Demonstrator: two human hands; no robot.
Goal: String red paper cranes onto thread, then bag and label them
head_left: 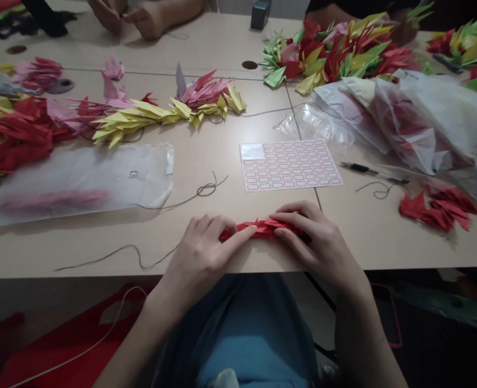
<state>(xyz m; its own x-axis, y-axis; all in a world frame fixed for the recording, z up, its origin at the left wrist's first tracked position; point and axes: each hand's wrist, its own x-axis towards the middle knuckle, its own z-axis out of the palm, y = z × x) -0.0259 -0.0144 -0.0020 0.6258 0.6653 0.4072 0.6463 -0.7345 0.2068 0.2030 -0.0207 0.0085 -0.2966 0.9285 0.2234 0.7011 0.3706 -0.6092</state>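
Note:
A string of red folded-paper cranes lies near the table's front edge, pressed together in a row. My left hand is closed around its left end, thumb along the top. At the right end, my right hand grips it between thumb and fingers. Dark thread runs out to the left from under my left hand. Just beyond my hands lies a sheet of red-bordered labels, with a few peeled off at its upper left corner.
A frosted plastic bag lies at left, below strung yellow paper cranes. To the right are a black pen, loose red cranes and filled plastic bags. Another person's hands rest across the table, near a dark box.

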